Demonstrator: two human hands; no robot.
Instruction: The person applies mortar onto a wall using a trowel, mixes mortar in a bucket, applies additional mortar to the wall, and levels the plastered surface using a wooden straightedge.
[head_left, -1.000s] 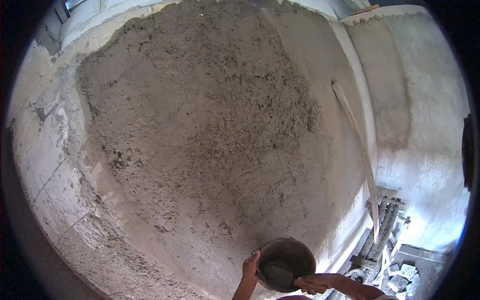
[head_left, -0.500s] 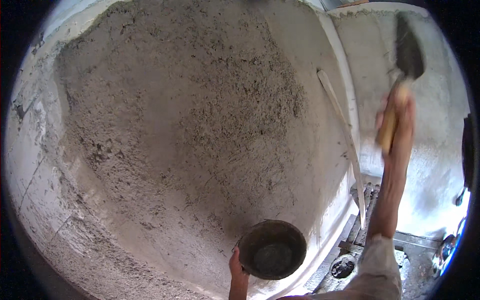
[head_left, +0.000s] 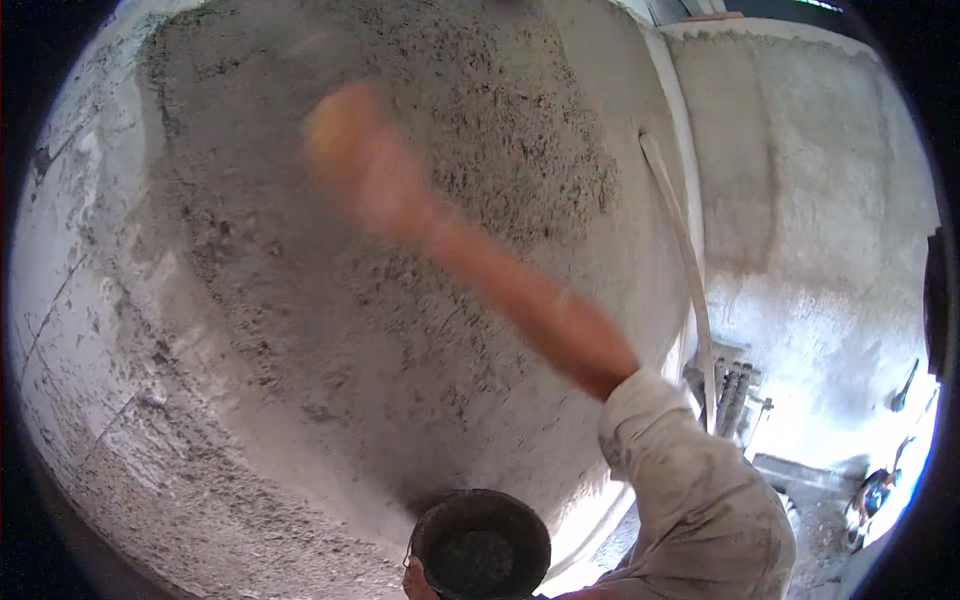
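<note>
My left hand (head_left: 419,578), at the lower edge, grips the rim of a dark round mortar bowl (head_left: 480,545) close to the wall. A little grey mortar lies in the bottom of the bowl. Stretched far out over the upper left of the wall (head_left: 330,330), my right hand (head_left: 380,180) is smeared by motion. A tan blur at its front is the wooden handle of the trowel (head_left: 332,128); the blade cannot be made out. Rough grey mortar covers much of the wall around it.
A thin wooden strip (head_left: 680,230) leans near the wall's right corner. Beyond it stands a smoother plastered side wall (head_left: 820,200). Boards or bars (head_left: 738,395) lie low at the right, and a partly seen person (head_left: 875,495) is at the far right.
My right hand has swung with the trowel from the upper right across to the upper left of the wall. The bowl in my left hand sits lower and further left in view.
</note>
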